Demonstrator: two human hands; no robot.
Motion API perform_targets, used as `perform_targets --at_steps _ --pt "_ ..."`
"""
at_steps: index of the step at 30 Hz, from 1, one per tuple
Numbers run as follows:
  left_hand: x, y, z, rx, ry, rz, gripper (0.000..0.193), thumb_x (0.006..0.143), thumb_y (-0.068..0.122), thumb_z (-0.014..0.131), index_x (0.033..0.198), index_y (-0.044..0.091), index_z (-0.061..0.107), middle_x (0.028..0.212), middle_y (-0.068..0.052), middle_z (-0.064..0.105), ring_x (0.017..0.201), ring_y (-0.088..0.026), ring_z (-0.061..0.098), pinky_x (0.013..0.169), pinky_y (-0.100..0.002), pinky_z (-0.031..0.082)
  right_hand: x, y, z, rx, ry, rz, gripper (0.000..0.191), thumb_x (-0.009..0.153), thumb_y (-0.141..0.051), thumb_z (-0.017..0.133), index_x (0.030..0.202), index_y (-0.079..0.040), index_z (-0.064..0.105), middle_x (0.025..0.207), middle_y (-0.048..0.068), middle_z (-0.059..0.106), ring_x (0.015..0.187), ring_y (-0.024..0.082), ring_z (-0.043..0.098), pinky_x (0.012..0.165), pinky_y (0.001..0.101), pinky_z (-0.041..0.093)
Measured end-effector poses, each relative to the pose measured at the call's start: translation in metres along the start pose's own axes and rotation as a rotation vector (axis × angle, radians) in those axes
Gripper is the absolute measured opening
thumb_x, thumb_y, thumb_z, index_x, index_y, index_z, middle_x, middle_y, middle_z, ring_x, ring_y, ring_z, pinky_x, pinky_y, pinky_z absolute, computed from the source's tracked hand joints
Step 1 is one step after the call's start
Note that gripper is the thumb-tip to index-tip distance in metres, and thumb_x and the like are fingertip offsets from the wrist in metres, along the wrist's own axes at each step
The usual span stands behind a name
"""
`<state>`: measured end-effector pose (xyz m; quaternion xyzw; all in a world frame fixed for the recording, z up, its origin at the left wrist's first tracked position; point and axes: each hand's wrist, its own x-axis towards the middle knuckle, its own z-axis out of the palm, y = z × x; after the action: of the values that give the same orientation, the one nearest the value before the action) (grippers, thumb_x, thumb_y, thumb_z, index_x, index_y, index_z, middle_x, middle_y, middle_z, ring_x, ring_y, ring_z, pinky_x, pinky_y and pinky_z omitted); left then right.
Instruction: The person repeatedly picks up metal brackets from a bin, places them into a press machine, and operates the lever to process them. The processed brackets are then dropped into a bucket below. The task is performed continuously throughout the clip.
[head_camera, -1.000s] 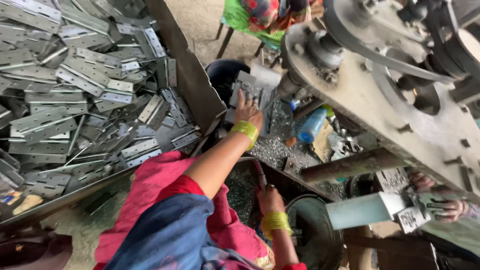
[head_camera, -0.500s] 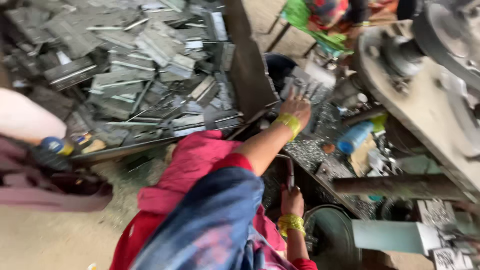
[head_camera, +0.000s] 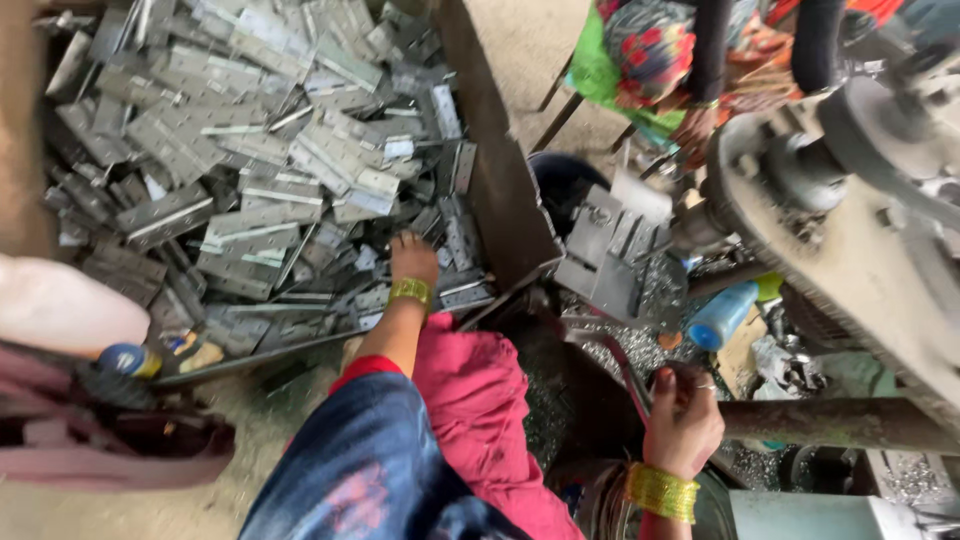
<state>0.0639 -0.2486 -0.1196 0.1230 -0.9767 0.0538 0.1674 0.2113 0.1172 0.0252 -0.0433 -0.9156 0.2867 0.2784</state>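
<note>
- The left hand reaches down into the heap of flat grey metal hinge plates; its fingers are buried among the plates, so I cannot tell whether they pinch one
- A yellow bangle circles that wrist, just at the heap's near edge
- The plates fill a dark metal bin, heaped well beyond the fingers
- The right hand is curled shut around a thin dark lever handle, with yellow bangles at its wrist
- A blue plastic bottle with a yellow-green cap lies tilted beyond the right hand, near a stack of grey plates beside the machine
</note>
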Motion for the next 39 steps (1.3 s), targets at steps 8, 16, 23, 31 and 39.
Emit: perform_targets --at_steps 8,16,23,31,39 --pt "-0.009 -0.028 -0.039 -0.634 -0.121 -0.172 0.027 0.081 0.027 0.078 0.095 0.005 0.078 0.097 -0.02 0.074 0.092 -0.037 0.071 0.082 -0.045 0.054 -0.017 -0.03 0.033 0.082 -0.142 -0.02 0.027 0.093 -0.016 0.073 0.116 -0.004 0.068 0.101 0.015 0.075 0.089 0.028 0.074 0.077 0.0383 0.056" --pt "-0.087 -0.008 -0.094 -1.474 -0.599 -0.008 0.026 0.088 0.023 0.081 0.105 0.004 0.082 0.084 -0.002 0.076 0.074 -0.008 0.061 0.069 -0.029 0.052 -0.065 -0.036 0.148 0.824 -0.566 0.351 0.033 0.095 -0.006 0.067 0.126 0.004 0.058 0.101 0.01 0.073 0.09 0.023 0.07 0.078 0.0379 0.061" --pt "-0.042 0.132 -0.118 -1.115 -0.067 0.499 0.028 0.093 0.01 0.062 0.117 0.007 0.076 0.111 -0.015 0.077 0.103 -0.03 0.074 0.09 -0.039 0.057 0.011 -0.034 0.021 -0.315 0.084 -0.424 0.052 0.082 -0.025 0.076 0.125 0.0 0.059 0.104 0.021 0.068 0.093 0.044 0.068 0.077 0.0499 0.054" --pt "-0.078 0.254 -0.099 -0.449 0.281 0.557 0.036 0.084 0.021 0.055 0.109 0.0 0.073 0.138 -0.024 0.062 0.126 -0.037 0.054 0.098 -0.048 0.044 -0.008 -0.001 -0.004 -0.621 -0.452 0.01 0.028 0.093 -0.028 0.061 0.116 -0.013 0.063 0.101 0.017 0.073 0.09 0.039 0.072 0.076 0.051 0.056" --pt "-0.026 0.238 -0.128 -0.261 -0.15 0.625 0.025 0.093 0.021 0.056 0.092 0.013 0.081 0.12 -0.009 0.073 0.135 -0.02 0.046 0.101 -0.041 0.029 0.007 0.054 0.026 -0.501 -0.698 0.087 0.043 0.092 -0.039 0.062 0.124 -0.01 0.057 0.105 0.022 0.073 0.099 0.043 0.069 0.085 0.055 0.052"
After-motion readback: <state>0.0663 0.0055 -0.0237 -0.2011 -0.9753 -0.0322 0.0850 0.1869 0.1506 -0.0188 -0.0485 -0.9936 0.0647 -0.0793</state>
